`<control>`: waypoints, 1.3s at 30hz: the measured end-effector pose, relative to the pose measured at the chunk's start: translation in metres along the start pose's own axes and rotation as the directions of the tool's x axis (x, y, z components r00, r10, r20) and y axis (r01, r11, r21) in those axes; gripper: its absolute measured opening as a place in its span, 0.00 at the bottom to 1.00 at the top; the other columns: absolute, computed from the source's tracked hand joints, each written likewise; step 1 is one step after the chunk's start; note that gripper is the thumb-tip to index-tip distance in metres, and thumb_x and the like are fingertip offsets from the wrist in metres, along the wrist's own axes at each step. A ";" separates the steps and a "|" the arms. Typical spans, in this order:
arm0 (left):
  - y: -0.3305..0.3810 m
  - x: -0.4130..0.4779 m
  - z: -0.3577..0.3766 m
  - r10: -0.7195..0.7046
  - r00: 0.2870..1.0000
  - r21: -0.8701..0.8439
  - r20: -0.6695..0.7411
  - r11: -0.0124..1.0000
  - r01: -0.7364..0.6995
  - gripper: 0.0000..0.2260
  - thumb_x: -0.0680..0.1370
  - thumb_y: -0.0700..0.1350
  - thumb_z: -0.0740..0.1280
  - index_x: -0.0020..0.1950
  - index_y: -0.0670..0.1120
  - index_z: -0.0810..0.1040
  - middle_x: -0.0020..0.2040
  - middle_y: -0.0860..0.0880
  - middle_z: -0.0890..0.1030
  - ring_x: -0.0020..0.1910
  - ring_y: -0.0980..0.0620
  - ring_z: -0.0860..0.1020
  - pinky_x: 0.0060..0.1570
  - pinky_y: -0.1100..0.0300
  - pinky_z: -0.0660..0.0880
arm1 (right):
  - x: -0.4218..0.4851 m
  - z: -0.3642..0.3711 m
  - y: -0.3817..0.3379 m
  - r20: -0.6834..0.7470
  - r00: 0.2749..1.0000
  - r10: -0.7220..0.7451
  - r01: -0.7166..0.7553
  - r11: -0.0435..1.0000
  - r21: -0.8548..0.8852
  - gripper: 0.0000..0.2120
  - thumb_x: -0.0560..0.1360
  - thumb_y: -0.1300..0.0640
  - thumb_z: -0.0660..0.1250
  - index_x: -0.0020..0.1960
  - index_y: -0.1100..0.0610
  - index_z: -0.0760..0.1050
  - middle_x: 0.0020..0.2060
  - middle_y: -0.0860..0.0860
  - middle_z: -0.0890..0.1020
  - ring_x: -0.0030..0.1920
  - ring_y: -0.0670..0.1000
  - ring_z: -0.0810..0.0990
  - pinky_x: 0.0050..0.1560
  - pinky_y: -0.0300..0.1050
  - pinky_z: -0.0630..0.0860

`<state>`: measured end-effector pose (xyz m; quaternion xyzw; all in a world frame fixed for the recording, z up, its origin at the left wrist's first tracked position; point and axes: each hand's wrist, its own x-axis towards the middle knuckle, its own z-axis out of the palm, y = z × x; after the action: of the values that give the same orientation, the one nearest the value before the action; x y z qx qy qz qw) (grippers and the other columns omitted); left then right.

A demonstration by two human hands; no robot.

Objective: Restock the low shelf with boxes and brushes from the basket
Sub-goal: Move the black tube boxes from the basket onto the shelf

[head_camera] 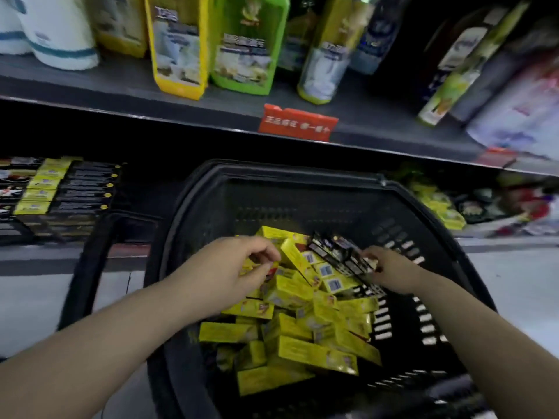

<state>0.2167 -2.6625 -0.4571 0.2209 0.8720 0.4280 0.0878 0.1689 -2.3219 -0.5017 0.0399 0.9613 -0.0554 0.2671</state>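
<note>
Two hands were inside the black basket (287,201), where the left hand (239,270) pinched a yellow box (251,267) near its middle and the right hand (393,270) gripped several black boxes (338,251) near its right wall.

Left hand (233,267) pinching, right hand (390,270) gripping

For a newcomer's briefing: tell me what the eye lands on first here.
The black basket at centre, heaped with yellow boxes, stands out first. Both hands are in it: the left hand among the yellow boxes, the right hand gripping black boxes at the pile's far right. Above, a red tag hangs on the front edge of the shelf.
</note>
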 end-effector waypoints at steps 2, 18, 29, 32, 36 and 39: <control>0.007 0.009 0.021 -0.058 0.997 -0.072 0.040 0.996 0.061 0.08 0.76 0.44 0.65 0.45 0.60 0.75 0.45 0.60 0.80 0.46 0.63 0.77 0.46 0.66 0.73 | 0.009 0.012 0.006 -0.008 0.997 0.078 -0.077 0.995 0.068 0.28 0.73 0.55 0.69 0.70 0.57 0.62 0.64 0.59 0.71 0.60 0.56 0.74 0.56 0.45 0.72; 0.000 0.032 0.063 -0.269 0.953 -0.156 0.140 0.944 0.290 0.05 0.77 0.44 0.65 0.51 0.52 0.76 0.45 0.54 0.80 0.46 0.54 0.78 0.47 0.62 0.75 | 0.021 -0.017 -0.049 -0.052 0.993 -0.102 0.113 0.787 0.607 0.18 0.75 0.51 0.68 0.62 0.55 0.69 0.56 0.58 0.79 0.52 0.55 0.80 0.52 0.50 0.76; 0.033 0.061 0.126 -0.576 0.770 -0.800 0.276 0.307 0.516 0.11 0.78 0.43 0.63 0.59 0.44 0.75 0.47 0.46 0.84 0.42 0.52 0.83 0.42 0.55 0.80 | 0.008 -0.013 -0.042 -0.145 0.958 -0.249 0.273 0.629 0.728 0.13 0.80 0.48 0.56 0.57 0.53 0.74 0.52 0.53 0.80 0.48 0.51 0.80 0.52 0.47 0.76; 0.022 0.056 0.129 -0.600 0.757 -0.825 0.258 0.272 0.496 0.12 0.78 0.43 0.63 0.61 0.45 0.74 0.48 0.47 0.84 0.44 0.50 0.82 0.45 0.53 0.78 | 0.034 -0.011 -0.016 -0.215 0.966 -0.144 0.239 0.814 0.529 0.15 0.80 0.52 0.59 0.62 0.59 0.72 0.59 0.58 0.78 0.55 0.56 0.77 0.53 0.46 0.71; 0.013 0.062 0.121 -0.642 0.741 -0.783 0.199 0.350 0.514 0.18 0.75 0.44 0.67 0.64 0.45 0.71 0.49 0.47 0.83 0.47 0.48 0.82 0.45 0.54 0.77 | 0.064 0.003 0.000 -0.135 0.990 -0.039 0.080 0.947 0.311 0.25 0.78 0.52 0.63 0.71 0.61 0.62 0.67 0.61 0.68 0.64 0.60 0.71 0.60 0.47 0.68; 0.010 0.064 0.118 -0.661 0.741 -0.677 0.122 0.490 0.549 0.30 0.69 0.46 0.73 0.69 0.48 0.68 0.58 0.46 0.80 0.57 0.44 0.78 0.56 0.49 0.74 | 0.076 0.021 0.005 -0.087 0.996 -0.009 0.030 0.970 0.240 0.28 0.77 0.54 0.64 0.72 0.62 0.57 0.69 0.62 0.65 0.67 0.62 0.67 0.66 0.50 0.67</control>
<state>0.2031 -2.5441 -0.5202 -0.1815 0.6793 0.6697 0.2389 0.1149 -2.3160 -0.5596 0.0650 0.9582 -0.1727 0.2186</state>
